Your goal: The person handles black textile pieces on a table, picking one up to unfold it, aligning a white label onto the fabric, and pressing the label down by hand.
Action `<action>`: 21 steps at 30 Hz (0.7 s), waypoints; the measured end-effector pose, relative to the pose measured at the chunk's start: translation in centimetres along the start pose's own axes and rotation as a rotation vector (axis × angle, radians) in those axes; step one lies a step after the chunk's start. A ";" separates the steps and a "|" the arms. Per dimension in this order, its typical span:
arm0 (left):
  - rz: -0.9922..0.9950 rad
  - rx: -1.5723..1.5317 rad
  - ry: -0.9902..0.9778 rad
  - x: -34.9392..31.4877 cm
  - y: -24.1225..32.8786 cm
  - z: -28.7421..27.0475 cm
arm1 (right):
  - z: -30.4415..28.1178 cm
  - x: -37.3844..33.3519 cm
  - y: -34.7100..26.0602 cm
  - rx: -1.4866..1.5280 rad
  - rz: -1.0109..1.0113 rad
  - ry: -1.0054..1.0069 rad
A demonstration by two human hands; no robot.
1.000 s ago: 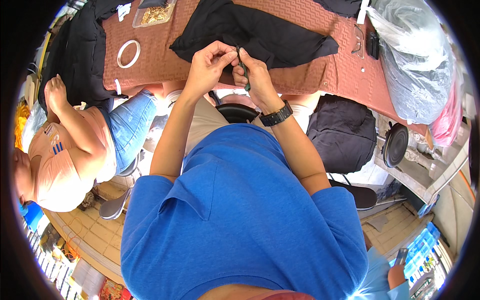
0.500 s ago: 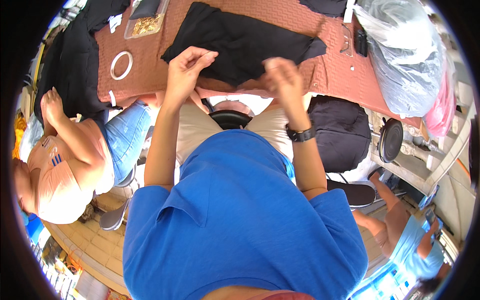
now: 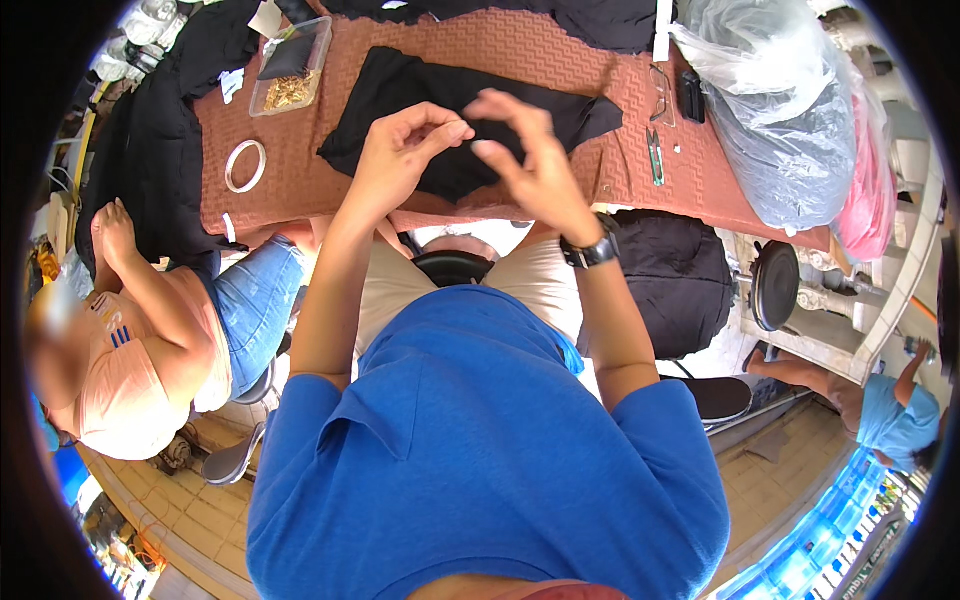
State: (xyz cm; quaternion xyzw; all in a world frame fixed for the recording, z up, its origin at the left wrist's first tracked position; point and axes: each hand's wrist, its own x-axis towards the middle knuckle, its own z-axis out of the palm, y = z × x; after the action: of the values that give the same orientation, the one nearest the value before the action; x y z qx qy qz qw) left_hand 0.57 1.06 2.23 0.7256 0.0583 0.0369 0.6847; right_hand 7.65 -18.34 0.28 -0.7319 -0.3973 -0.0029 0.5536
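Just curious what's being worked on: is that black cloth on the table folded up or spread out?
Spread out: the black cloth lies flat and rumpled across the table.

Your left hand (image 3: 400, 155) and right hand (image 3: 530, 160), spread wide half a second ago, have closed back together, fingertips nearly meeting. Both now hover above the black cloth (image 3: 450, 120) near the table's (image 3: 300, 190) front edge.

Blue short-sleeved polo shirt (image 3: 480, 450), beige trousers (image 3: 530, 285), black wristwatch (image 3: 590, 252) on the right wrist.
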 end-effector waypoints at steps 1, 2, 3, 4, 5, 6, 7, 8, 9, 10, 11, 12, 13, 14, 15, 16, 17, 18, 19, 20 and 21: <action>0.005 -0.025 -0.009 0.5 0.1 -0.2 | 1.5 0.4 0.3 0.205 0.079 -0.036; 0.010 -0.049 -0.018 0.7 0.3 -0.3 | 1.9 0.7 0.3 0.430 0.279 -0.132; -0.016 -0.091 -0.041 0.7 0.8 -0.9 | 1.6 0.9 0.4 0.520 0.321 -0.136; -0.030 -0.119 -0.021 0.6 1.1 -1.6 | 1.1 1.2 0.4 0.611 0.362 -0.141; -0.032 -0.211 -0.034 0.4 1.3 -2.4 | 0.2 1.2 0.1 0.658 0.427 -0.146; -0.040 -0.305 -0.043 0.1 1.4 -3.2 | -0.4 1.1 0.3 0.659 0.395 -0.150; -0.050 -0.333 -0.075 -0.1 1.5 -4.3 | -1.1 1.1 0.4 0.611 0.383 -0.155; -0.005 -0.404 -0.080 -0.4 1.7 -4.7 | -1.5 1.2 0.5 0.563 0.370 -0.161; 0.037 -0.479 -0.089 -0.8 2.3 -4.7 | -1.7 1.1 0.7 0.546 0.376 -0.126; 0.079 -0.553 -0.097 -1.2 2.6 -4.7 | -1.7 0.9 0.9 0.529 0.381 -0.091; 0.124 -0.639 -0.131 -1.4 2.7 -4.8 | -1.8 0.8 1.2 0.512 0.386 -0.056; 0.153 -0.683 -0.175 -1.6 2.6 -5.0 | -1.7 0.7 1.4 0.486 0.373 -0.007; 0.183 -0.727 -0.219 -1.8 2.5 -5.1 | -1.6 0.6 1.5 0.460 0.360 0.042; 0.212 -0.770 -0.264 -1.9 2.5 -5.3 | -1.6 0.5 1.6 0.434 0.346 0.091; 0.194 -0.734 -0.256 -2.2 2.6 -5.4 | -1.7 0.4 1.4 0.358 0.351 0.131; 0.176 -0.699 -0.248 -2.5 2.8 -5.5 | -1.6 0.4 1.9 0.324 0.331 0.202; 0.158 -0.664 -0.240 -2.7 3.0 -5.6 | -1.3 0.3 2.9 0.289 0.309 0.272; 0.191 -0.692 -0.249 -2.9 2.9 -5.6 | -1.1 0.3 3.3 0.255 0.287 0.341; 0.225 -0.721 -0.257 -3.0 2.8 -5.6 | -1.0 0.3 3.5 0.273 0.283 0.406; 0.259 -0.750 -0.265 -3.2 2.8 -5.7 | -1.0 0.2 3.7 0.336 0.339 0.449; 0.257 -0.742 -0.246 -3.4 2.9 -5.7 | -1.2 0.1 4.2 0.375 0.339 0.482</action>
State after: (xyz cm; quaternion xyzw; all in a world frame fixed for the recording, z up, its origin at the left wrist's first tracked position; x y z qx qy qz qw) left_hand -3.42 6.09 5.54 0.4298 -0.1324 0.0534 0.8916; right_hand 10.64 -19.54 -2.59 -0.6513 -0.1215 -0.0106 0.7489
